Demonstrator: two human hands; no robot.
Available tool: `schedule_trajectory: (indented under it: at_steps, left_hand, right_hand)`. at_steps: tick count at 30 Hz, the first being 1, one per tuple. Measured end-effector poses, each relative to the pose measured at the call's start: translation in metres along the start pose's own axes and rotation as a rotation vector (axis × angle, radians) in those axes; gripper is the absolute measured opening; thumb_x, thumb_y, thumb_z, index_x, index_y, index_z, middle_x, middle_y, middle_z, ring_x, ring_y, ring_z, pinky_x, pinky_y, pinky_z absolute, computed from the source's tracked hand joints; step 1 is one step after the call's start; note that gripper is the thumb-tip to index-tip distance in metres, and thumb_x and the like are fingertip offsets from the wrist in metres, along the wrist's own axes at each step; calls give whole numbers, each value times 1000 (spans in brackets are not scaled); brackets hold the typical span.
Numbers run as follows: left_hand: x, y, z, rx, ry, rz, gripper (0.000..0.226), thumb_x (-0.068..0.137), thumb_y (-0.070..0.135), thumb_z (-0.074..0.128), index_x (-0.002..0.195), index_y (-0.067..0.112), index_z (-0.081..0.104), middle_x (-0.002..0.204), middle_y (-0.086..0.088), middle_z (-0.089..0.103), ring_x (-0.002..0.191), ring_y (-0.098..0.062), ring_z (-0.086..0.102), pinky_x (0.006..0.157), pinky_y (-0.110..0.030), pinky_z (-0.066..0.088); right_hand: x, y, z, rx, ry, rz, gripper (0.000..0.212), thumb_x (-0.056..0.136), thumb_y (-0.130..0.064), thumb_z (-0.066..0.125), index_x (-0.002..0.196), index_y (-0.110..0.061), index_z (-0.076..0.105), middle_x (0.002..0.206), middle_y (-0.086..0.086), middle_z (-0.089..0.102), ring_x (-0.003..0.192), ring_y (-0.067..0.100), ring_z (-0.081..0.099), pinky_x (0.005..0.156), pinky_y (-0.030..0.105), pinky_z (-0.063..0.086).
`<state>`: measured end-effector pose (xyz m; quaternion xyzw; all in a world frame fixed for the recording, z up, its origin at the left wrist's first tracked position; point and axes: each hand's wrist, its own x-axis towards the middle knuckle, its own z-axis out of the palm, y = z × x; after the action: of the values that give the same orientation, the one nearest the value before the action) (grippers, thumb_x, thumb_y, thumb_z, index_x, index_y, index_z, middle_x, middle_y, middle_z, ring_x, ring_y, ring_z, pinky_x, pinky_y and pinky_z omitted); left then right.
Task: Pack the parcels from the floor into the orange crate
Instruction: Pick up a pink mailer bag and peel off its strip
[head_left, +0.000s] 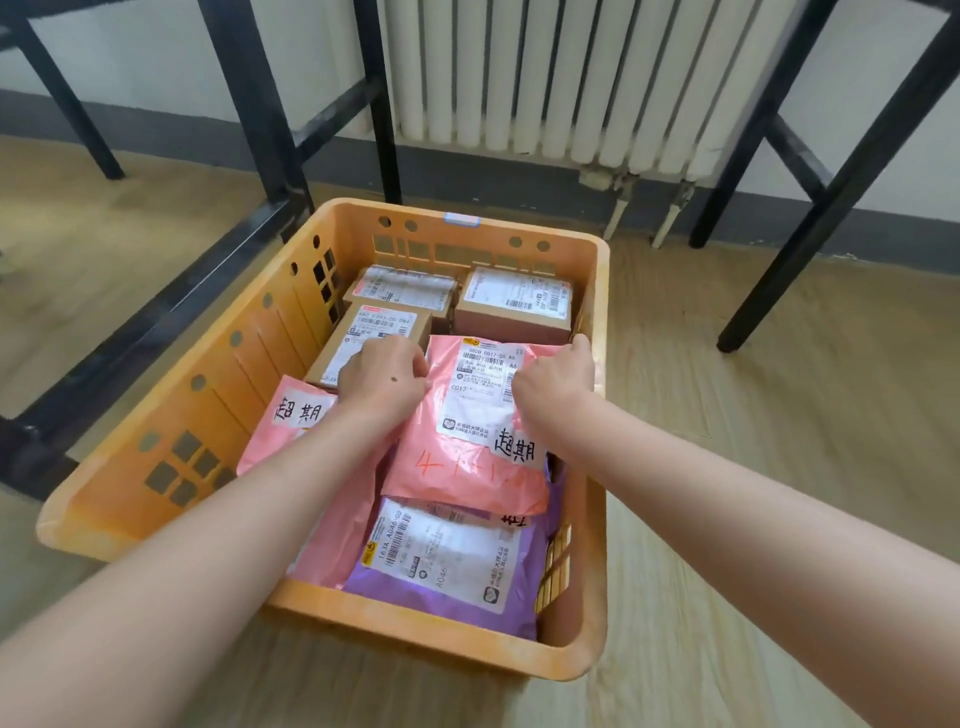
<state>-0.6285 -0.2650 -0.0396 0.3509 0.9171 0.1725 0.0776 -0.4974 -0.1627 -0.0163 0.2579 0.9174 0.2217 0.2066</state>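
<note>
Orange crate (156, 457), pink parcel (467, 457) labelled 超期, both hands gripping

The matt orange plastic crate (156, 467) at centre holds glossy pink plastic mailer bags (467, 467), matt brown cardboard boxes (511, 317); pale wood-grain floor (779, 441) at right.

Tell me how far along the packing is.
Done: three cardboard boxes, a purple bag and a pink bag lie in the orange crate. In hand: left hand and right hand grip another pink bag on top. Left: no parcels show on the floor.
</note>
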Motion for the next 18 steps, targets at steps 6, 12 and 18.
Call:
schedule_trajectory:
  at_steps: [6,12,18]
  left_hand:
    - [13,-3,18,105,33,102,11,87,21,58,90,23,69,96,-6,67,93,-30,60,72,-35,50]
    - [24,3,20,234,68,184,12,85,18,55,96,17,60,93,-9,64,89,-31,57,61,-33,37]
    - [12,4,21,265,150,468,43,74,15,59,116,11,50,113,-10,52,102,-30,48,75,-38,43]
  right_hand:
    - [9,-4,3,5,-40,16,14,88,-31,50,98,-25,58,98,-5,62,94,23,51,80,38,24]
    - [13,-7,2,-61,-31,0,12,89,-30,48,86,-20,54,89,-3,59,87,21,49,80,38,27]
    - [3,-5,-7,-39,36,-75,22,90,-24,47,108,-18,57,105,5,57,96,24,50,85,37,33]
